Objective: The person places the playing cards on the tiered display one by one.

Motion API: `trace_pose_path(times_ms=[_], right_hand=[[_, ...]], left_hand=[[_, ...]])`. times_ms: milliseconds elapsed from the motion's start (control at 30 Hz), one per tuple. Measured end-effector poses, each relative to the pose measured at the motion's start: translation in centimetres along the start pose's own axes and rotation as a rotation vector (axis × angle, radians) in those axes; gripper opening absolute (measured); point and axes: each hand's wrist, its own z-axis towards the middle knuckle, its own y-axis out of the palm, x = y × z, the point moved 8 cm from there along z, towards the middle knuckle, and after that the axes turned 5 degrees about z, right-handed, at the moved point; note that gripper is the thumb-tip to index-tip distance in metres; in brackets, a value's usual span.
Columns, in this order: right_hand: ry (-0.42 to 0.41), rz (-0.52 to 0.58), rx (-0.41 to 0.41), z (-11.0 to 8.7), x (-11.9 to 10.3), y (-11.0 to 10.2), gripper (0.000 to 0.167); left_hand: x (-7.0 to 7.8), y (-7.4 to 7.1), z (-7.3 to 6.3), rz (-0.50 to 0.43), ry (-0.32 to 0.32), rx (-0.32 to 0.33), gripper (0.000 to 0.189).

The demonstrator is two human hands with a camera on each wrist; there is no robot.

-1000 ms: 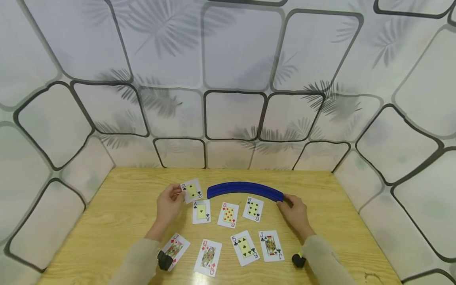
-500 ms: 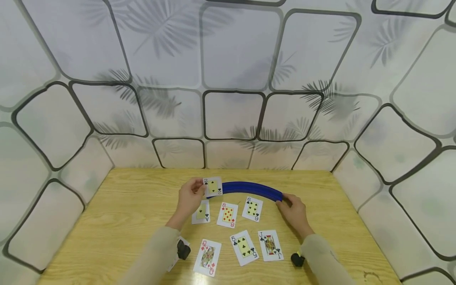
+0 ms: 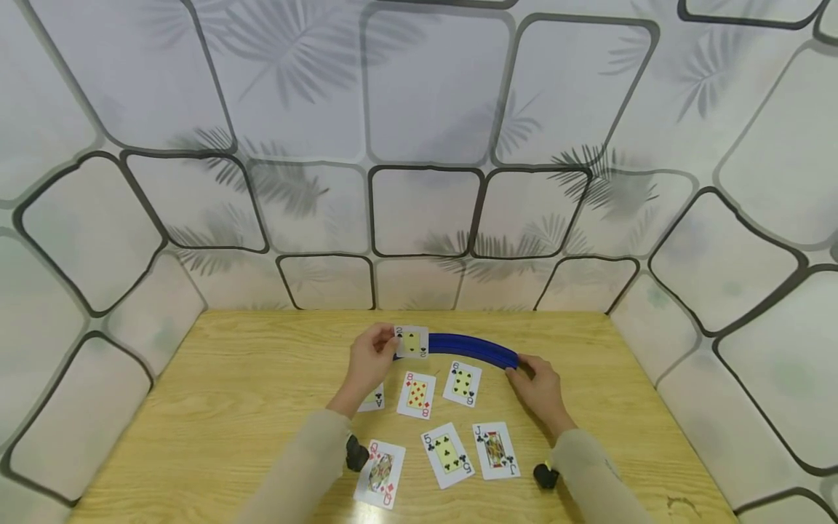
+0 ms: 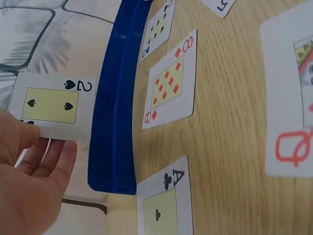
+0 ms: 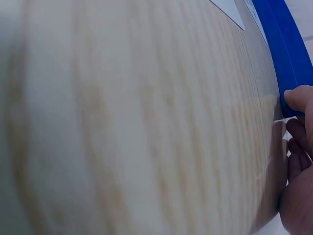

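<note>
In the head view my left hand (image 3: 368, 360) pinches a two of spades playing card (image 3: 414, 342) between thumb and fingers. The card stands face toward me at the left part of a curved blue card holder (image 3: 471, 348). The left wrist view shows the card (image 4: 49, 105) meeting the long side of the holder (image 4: 117, 98); whether it sits in the slot I cannot tell. At the other end, my right hand (image 3: 540, 389) grips the holder with thumb and fingers. An ace of clubs (image 3: 374, 399) lies partly hidden under my left hand.
On the wooden table (image 3: 216, 407) lie an eight of diamonds (image 3: 416, 394), a black six (image 3: 463, 383), a queen of diamonds (image 3: 381, 473), a five of clubs (image 3: 448, 455) and a jack of clubs (image 3: 496, 451). A patterned wall (image 3: 425, 211) encloses the back and sides.
My left hand has carried the two of spades rightward, from beside the holder's left end to in front of it. The left sleeve now covers the jack of diamonds. My right hand keeps its grip.
</note>
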Motion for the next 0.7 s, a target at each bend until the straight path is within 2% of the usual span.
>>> trace_pose_path(times_ms=[700], right_hand=[[-0.009,0.014,-0.001,0.1,0.4,0.0,0.048]], left_hand=[[2.6,5.8,0.7,-0.073,0.036,-0.076,0.015]])
